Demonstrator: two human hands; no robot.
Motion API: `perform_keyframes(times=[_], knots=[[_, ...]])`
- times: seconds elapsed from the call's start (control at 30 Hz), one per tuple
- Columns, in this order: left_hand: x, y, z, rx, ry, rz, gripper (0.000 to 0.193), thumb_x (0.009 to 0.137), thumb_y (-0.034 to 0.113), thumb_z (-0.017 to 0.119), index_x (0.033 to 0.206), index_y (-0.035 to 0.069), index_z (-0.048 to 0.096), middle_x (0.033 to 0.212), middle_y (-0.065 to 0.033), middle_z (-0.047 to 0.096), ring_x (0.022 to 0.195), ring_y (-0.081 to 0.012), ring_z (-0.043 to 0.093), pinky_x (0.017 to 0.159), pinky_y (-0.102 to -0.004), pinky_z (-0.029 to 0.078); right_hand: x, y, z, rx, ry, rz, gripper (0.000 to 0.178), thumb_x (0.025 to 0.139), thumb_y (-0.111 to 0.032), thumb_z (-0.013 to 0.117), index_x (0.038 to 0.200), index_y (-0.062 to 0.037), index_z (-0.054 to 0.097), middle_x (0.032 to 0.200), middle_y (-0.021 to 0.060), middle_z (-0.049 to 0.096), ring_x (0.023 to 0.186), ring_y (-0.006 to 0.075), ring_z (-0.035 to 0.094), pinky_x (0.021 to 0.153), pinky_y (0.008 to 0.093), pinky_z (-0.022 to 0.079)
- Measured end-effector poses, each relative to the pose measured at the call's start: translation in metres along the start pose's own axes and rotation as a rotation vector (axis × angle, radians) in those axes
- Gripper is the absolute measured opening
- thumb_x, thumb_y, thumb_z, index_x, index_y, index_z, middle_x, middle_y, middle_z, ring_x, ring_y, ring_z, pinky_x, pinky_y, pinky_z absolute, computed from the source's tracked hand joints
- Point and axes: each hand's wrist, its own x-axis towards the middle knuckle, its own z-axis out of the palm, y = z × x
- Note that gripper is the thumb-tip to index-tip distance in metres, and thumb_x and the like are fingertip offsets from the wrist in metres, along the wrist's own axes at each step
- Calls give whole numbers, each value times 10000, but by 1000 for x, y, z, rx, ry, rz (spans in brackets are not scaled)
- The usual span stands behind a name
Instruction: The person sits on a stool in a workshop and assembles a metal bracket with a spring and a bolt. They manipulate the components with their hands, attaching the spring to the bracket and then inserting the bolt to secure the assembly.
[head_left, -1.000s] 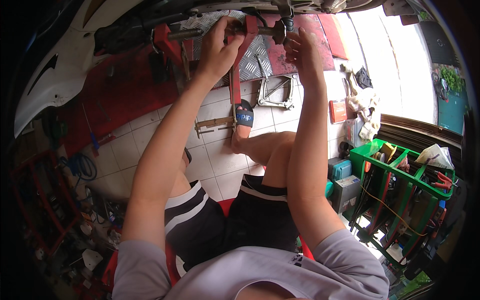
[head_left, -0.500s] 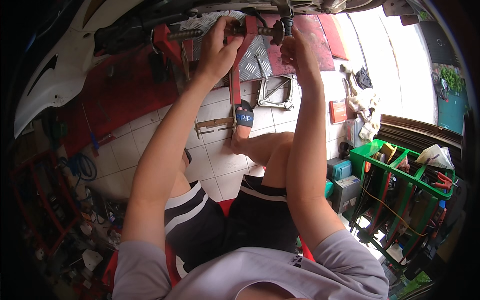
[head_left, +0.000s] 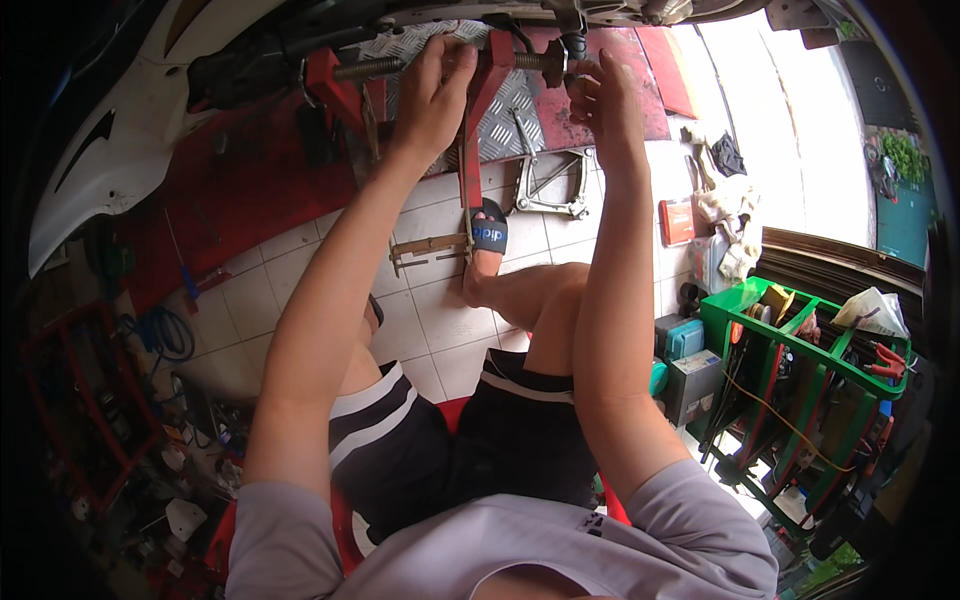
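Note:
A threaded rod (head_left: 371, 69) runs sideways through a red metal frame (head_left: 488, 82) under the vehicle's edge. My left hand (head_left: 433, 100) is wrapped around the rod's middle, between the frame's two red arms; its fingertips are hidden behind the rod. At the rod's right end sits a dark metal end piece (head_left: 556, 63), just below a black rubber-like part (head_left: 573, 45). My right hand (head_left: 614, 108) is beside that end piece, fingers loosely bent and apart, with nothing visible in them.
A scissor-like metal frame (head_left: 552, 185) lies on the tiled floor ahead. Rags (head_left: 735, 215) and an orange-red box (head_left: 676, 222) lie to the right. Nearer stands a green tool rack (head_left: 735, 300). A blue hose (head_left: 160, 333) is coiled at left; the white vehicle panel (head_left: 110, 120) hangs at upper left.
My right hand's fingers have loosened and come away from the rod's end, slightly to the right. My left hand has turned a little on the rod, its thumb now higher.

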Motion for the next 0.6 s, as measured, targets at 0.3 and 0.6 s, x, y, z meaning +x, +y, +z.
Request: perform_keyframes(times=[0.3, 0.6], knots=[[-3, 11, 6, 52, -52, -4, 265, 895, 187, 596, 1116, 42, 574, 977, -59, 652, 821, -116, 607, 621, -266, 518, 5, 5, -7, -122, -102, 100, 500, 947, -502, 435, 1049, -47, 615, 632, -3, 520, 546, 97, 440, 560, 258, 352], [3, 2, -2, 69, -74, -152, 246, 912, 208, 571, 1099, 49, 581, 984, -36, 638, 856, -117, 605, 628, -264, 516, 5, 5, -6, -130, -122, 27, 536, 952, -512, 384, 950, -41, 640, 642, 3, 540, 551, 93, 441, 565, 256, 357]])
